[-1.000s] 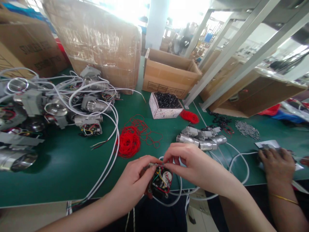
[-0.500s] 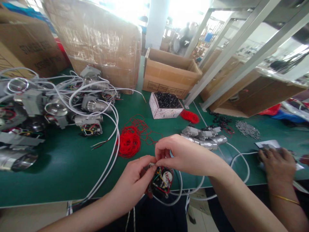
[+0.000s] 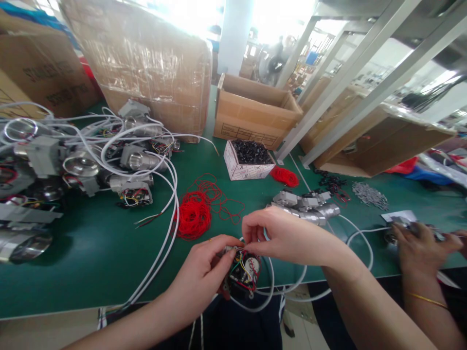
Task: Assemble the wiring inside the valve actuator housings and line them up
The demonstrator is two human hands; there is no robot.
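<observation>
My left hand (image 3: 207, 266) is closed around the near-left side of a small motor unit (image 3: 243, 276) with a round white part and red, yellow and green wires. The unit hangs at the table's front edge, its wired face upward. My right hand (image 3: 274, 232) pinches at the unit's top edge, beside my left thumb. What lies between those fingertips is too small to make out; thin red wire runs close by. A pale grey cable (image 3: 272, 287) loops to the right of the unit. Beyond my hands lies a tangled bundle of red wire (image 3: 195, 214).
Metal housings with grey cables (image 3: 83, 163) crowd the left. A small box of black parts (image 3: 251, 154) stands before a cardboard box (image 3: 257, 114). More housings (image 3: 306, 206) and grey pieces (image 3: 370, 194) lie right, near a co-worker's hand (image 3: 423, 245) on a metal part.
My right fingertips have shifted slightly right, away from my left fingertips, along the unit's top edge. My left hand keeps its hold. The co-worker's other hand has come further into view.
</observation>
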